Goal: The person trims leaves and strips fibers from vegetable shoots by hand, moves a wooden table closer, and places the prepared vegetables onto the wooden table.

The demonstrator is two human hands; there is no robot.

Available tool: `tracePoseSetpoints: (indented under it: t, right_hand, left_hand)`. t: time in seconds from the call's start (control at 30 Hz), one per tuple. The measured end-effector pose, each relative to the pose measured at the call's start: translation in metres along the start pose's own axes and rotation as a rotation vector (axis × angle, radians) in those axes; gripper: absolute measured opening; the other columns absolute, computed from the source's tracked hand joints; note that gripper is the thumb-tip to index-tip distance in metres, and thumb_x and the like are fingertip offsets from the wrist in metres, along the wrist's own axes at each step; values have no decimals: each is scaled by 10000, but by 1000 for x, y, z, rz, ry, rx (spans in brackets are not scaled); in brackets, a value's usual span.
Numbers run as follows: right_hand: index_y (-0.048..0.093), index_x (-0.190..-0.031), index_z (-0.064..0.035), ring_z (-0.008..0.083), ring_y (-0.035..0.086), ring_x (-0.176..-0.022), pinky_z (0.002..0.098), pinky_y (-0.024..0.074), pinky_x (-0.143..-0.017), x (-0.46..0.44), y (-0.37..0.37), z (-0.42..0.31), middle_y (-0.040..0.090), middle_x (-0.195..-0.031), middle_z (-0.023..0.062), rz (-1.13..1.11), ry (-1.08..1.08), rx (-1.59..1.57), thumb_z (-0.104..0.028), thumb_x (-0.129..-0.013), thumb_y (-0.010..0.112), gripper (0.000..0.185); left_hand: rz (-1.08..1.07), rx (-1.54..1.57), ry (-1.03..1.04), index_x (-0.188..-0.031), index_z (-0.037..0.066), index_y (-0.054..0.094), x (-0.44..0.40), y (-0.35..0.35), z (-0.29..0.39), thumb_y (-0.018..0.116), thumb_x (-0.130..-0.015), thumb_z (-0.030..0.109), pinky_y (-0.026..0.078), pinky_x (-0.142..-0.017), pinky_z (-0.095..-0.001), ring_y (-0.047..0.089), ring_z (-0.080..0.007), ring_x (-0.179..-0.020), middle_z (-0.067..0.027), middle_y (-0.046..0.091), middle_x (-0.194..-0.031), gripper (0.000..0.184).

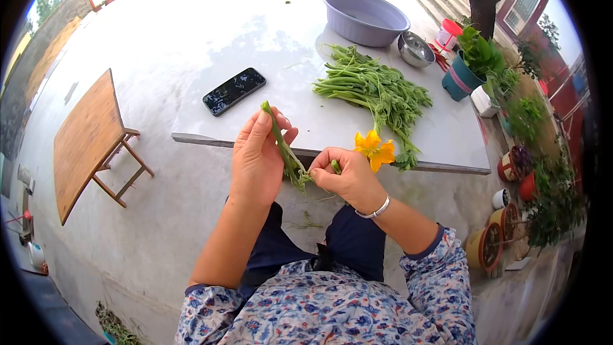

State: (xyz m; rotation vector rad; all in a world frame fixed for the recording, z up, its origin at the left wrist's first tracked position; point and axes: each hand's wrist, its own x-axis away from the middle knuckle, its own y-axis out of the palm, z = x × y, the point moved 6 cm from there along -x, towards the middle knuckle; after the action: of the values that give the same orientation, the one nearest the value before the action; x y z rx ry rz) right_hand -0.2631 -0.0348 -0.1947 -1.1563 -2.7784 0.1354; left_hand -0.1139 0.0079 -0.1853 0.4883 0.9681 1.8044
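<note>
My left hand (258, 153) is closed around a green leafy stem (285, 145), its cut end pointing up between thumb and fingers. At the stem's lower, leafy end, my right hand (348, 176) pinches with thumb and forefinger. A short green stalk end (335, 167) shows inside that hand's curled fingers. Just beyond the right hand is an open yellow squash flower (375, 151); whether the hand holds it I cannot tell. A heap of green squash-vine shoots (377, 86) lies on the pale tabletop (287, 112), its leafy tips hanging over the near edge.
On the table are a black phone (234, 91), a lavender basin (365, 19), a steel bowl (416, 50) and a teal plant pot (461, 78). A wooden folding table (89, 140) stands left. Several potted plants line the right side. A tree trunk (481, 0) rises behind.
</note>
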Motion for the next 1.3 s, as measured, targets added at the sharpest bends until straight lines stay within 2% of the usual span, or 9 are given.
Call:
tracePoseSetpoints:
  t: [0.07, 0.2, 0.37, 0.43, 0.67, 0.87, 1.03, 1.2, 1.3]
  right_hand:
    - [655, -785, -7, 51, 468, -540, 226, 397, -514, 9, -6, 26, 562, -599, -12, 10, 12, 110, -164, -759, 674, 160]
    - [664, -727, -61, 283, 643, -593, 378, 508, -580, 33, -6, 85, 654, -664, 126, -117, -41, 655, -226, -722, 644, 166]
    - [670, -746, -91, 324, 652, -640, 430, 519, -591, 46, -5, 173, 663, -690, 138, -243, 1, 1089, -224, -725, 611, 147]
    - [671, -779, -94, 336, 657, -661, 448, 516, -592, 41, -4, 188, 666, -707, 144, -247, -15, 1191, -206, -738, 590, 144]
    - [672, -775, -105, 310, 664, -686, 445, 518, -616, 18, 16, 237, 664, -692, 122, -317, -89, 1351, -253, -761, 598, 166]
    - [721, -809, -135, 269, 629, -576, 377, 484, -557, -10, 4, 51, 658, -663, 109, -53, -127, 808, -335, -859, 599, 239]
    - [736, -905, -48, 30, 422, -530, 203, 340, -500, -9, -14, -42, 575, -626, -59, 61, -238, 76, -222, -831, 731, 188]
    - [724, -905, -23, -13, 390, -584, 167, 266, -497, -7, -14, -61, 507, -651, -97, -48, -10, -143, -217, -852, 727, 201]
    - [699, -933, -4, -2, 343, -467, 179, 224, -425, -9, -13, -58, 502, -601, -65, -94, 18, -155, -191, -852, 723, 205]
  left_hand:
    - [-1, 7, 19, -999, 88, 618, -6, -5, 7, 582, -955, 221, 472, -863, -329, 568, -107, -863, 9, 600, -904, 145]
    - [-4, 37, 57, -1004, 86, 613, -14, -8, 22, 577, -960, 220, 470, -844, -322, 563, -107, -830, 8, 597, -901, 146]
    - [-40, 88, 80, -1028, 55, 613, -22, -8, 32, 564, -967, 228, 440, -668, -257, 515, -96, -734, -3, 581, -876, 189]
    - [-52, 31, 27, -1087, 46, 583, -23, -9, 31, 530, -984, 236, 361, -539, -212, 436, -69, -651, -10, 558, -906, 222]
    - [-68, 14, -25, -1138, -3, 562, -11, -8, 29, 525, -976, 181, 334, -483, -201, 419, -67, -618, -24, 561, -905, 248]
    - [-136, -42, -64, -1110, 10, 601, 5, -8, 18, 582, -944, 154, 346, -518, -230, 482, -97, -625, -22, 575, -828, 221]
    - [-170, -266, 29, -1046, 16, 628, 15, -9, 10, 647, -886, 69, 362, -532, -206, 512, -79, -656, -26, 587, -844, 169]
    - [-236, -643, 237, -955, -17, 668, 20, 8, 21, 670, -847, -9, 408, -572, -200, 532, -78, -702, -23, 591, -883, 109]
    - [-317, -838, 295, -937, -31, 670, 22, 12, 25, 650, -824, -69, 435, -632, -206, 545, -82, -771, -46, 569, -937, 121]
